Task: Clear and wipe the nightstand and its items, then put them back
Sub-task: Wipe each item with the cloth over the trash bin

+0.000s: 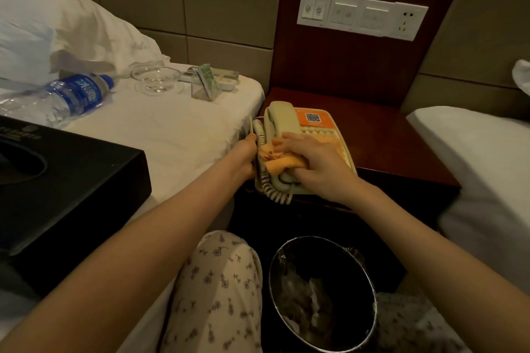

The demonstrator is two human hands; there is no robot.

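The clearing looks done: the water bottle (71, 94), glass dish (156, 79), folded card (205, 83) and black box (66, 180) lie on the bed (172, 129), off the bench (387, 135). Only the telephone (282, 120) stands on the bench, at its front left corner. The person's left grip (243, 156) is curled round the telephone's left side by the coiled cord, steadying it. The right grip (315, 163) is clamped on a bunched orange cloth (282, 163) and presses it onto the handset. Judging by this, wiping is in hand; the bench top and the items on the bed probably need wiping too, and then everything goes back
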